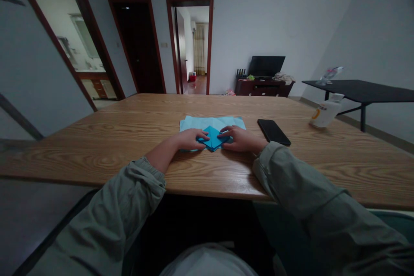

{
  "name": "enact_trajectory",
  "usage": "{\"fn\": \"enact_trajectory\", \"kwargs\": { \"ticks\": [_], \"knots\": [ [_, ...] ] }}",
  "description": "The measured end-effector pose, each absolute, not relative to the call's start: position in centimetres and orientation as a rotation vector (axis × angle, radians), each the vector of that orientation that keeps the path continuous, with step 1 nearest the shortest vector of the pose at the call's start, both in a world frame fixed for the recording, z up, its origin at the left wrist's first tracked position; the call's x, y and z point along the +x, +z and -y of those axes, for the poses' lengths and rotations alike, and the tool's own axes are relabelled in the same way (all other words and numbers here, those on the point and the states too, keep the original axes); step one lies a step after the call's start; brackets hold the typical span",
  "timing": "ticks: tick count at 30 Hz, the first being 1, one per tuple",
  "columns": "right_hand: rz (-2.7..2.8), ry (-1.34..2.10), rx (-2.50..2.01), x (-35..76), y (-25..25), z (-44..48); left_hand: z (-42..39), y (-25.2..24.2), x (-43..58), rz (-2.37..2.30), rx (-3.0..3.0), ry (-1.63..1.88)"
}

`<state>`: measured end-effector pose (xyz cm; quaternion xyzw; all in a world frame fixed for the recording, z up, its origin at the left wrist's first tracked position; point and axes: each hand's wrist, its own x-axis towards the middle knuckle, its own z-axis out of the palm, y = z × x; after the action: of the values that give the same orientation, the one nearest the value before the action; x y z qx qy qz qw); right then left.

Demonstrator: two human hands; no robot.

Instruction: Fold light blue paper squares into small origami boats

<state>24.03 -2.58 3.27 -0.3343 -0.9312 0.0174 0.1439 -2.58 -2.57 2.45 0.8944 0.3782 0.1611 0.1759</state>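
Two hands rest on the wooden counter [97,151]: the left hand [190,139] and the right hand [241,139] come in from either side of one folded blue paper [213,139]. Their fingers [203,134] lie extended on top of it, one set from each side, flat and not closed around it. The paper sits on one pale blue sheet [194,123], both near the counter's middle. Just right of the sheet lies one black phone [274,132], nearest the right hand, and farther right stands one white bottle [326,111], lying tilted. Beyond the counter's right end stands one black table [362,90]; one monitor [266,66] stands well beyond.
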Motion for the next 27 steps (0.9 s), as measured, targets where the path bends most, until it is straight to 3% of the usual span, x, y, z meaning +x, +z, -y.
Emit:
{"fn": "enact_trajectory", "kwargs": {
  "ticks": [17,27],
  "knots": [
    [2.421,0.223,-1.242,22.5,2.5,1.7,1.6,2.2,-2.4,-1.369,2.444,0.799],
    [2.451,0.037,-1.23,21.9,2.2,1.4,1.0,1.9,-1.8,-1.531,2.665,0.627]
  ]
}}
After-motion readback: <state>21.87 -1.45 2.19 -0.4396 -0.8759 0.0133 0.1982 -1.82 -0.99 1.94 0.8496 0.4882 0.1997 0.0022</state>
